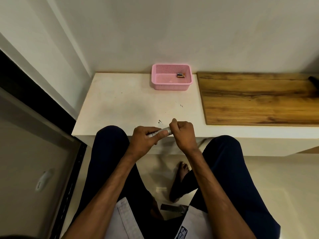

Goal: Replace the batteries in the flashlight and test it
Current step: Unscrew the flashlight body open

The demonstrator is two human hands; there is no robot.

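Both hands are wrapped around the small silver metal flashlight [159, 132] over the white tabletop [131, 107] edge: left hand [144, 139] grips the body, right hand [183, 133] pinches one end, probably twisting the cap. Two dark batteries [180, 75] sit in the pink plastic basket [171, 77], so swapping and testing look undone.

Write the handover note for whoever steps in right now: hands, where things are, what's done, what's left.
Left hand: grips the body of the flashlight.
Right hand: grips its other end, probably to twist the cap.
The flashlight is held above the near edge of the white table.
Two batteries lie in the pink basket at the back of the table.
Done: cannot tell whether the cells are swapped.
Left: at least the light test.
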